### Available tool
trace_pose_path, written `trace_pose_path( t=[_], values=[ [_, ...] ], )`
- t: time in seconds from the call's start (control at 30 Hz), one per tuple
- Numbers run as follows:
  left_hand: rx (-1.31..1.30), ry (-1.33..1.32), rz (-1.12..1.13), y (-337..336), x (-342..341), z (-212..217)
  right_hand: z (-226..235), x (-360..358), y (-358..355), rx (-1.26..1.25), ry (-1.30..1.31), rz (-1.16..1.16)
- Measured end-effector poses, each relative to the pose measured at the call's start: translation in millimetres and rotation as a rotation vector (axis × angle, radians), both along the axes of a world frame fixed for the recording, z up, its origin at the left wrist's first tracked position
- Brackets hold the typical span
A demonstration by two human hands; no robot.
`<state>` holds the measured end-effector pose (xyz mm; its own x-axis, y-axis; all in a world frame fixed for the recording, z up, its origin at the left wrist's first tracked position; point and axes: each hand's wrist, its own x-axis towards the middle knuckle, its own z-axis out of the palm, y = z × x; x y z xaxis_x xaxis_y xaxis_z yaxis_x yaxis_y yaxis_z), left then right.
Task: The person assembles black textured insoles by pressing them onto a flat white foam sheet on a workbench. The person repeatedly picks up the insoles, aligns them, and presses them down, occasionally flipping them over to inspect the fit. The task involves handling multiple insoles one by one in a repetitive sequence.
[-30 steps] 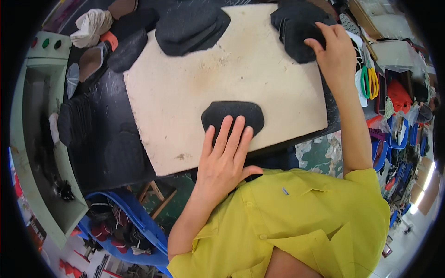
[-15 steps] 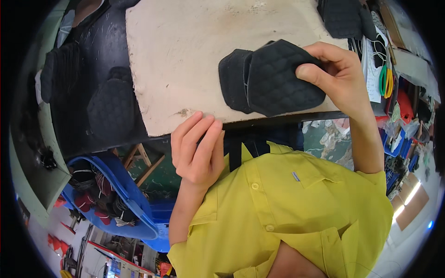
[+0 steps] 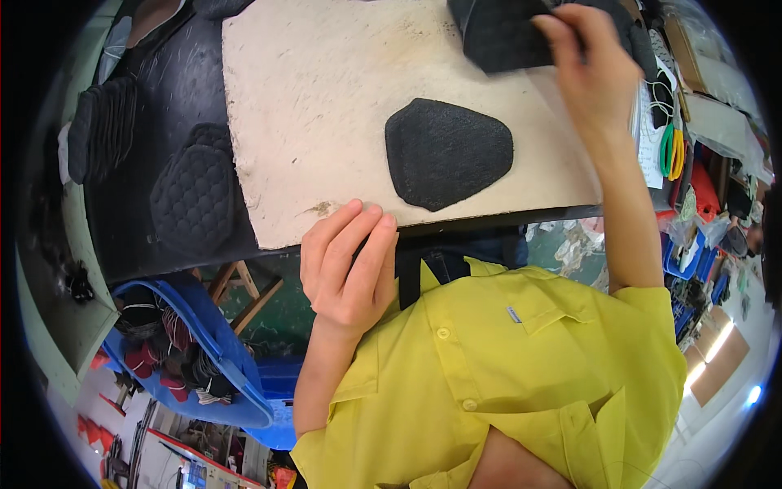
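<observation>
Right hand [image 3: 599,77] has the upper black pad [image 3: 501,41] pinched at its right edge, over the far right part of the beige board [image 3: 318,114]; blurred, can't tell if pad touches board. Left hand [image 3: 346,269] released, fingers loosely curled at board's near edge, just beside the lower black pad [image 3: 448,155] lying flat. Quilted black pads [image 3: 195,196] on bench [image 3: 187,69], left of board.

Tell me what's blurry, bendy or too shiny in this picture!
In the head view, the right hand and its black piece look smeary; also in the head view, the grey trough curves near the dark rim, and a white light strip glares at right.
</observation>
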<state>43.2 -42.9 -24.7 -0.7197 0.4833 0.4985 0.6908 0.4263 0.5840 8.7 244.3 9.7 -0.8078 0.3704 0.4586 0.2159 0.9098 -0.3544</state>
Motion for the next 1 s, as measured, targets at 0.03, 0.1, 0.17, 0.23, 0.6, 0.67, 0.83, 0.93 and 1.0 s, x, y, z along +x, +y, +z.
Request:
trace_pose_path(
  t=[0.03,0.1,0.17,0.23,0.6,0.67,0.83,0.93,1.0],
  values=[
    [0.004,-0.001,0.011,-2.6,0.4,0.1,1.9,9.3,16.5,-0.212,0.08,0.12],
    [0.009,-0.005,0.026,-8.2,1.6,-1.5,8.6,22.7,29.2,-0.576,0.055,0.314],
    [0.005,-0.015,0.029,-10.1,3.1,-2.9,32.6,32.7,15.2,-0.868,-0.149,0.469],
    [0.011,-0.017,0.03,-11.0,4.8,-4.0,34.1,38.8,2.3,-1.016,-0.333,0.53],
    [0.098,-0.025,0.071,1.8,-6.0,1.2,13.7,25.1,4.4,-1.165,-0.221,0.481],
    [0.123,-0.081,0.166,23.9,-19.3,11.0,5.8,25.0,9.2,-1.166,-0.167,0.426],
    [0.056,0.254,0.086,43.8,-82.2,11.1,11.3,19.6,6.0,-1.18,-0.097,0.379],
    [-0.2,0.33,0.072,18.8,-116.3,17.5,24.2,25.7,20.6,-1.161,-0.192,0.462],
    [-0.406,0.228,0.183,8.9,-108.9,18.2,25.9,30.8,9.7,-1.128,-0.258,0.525]
  ],
)
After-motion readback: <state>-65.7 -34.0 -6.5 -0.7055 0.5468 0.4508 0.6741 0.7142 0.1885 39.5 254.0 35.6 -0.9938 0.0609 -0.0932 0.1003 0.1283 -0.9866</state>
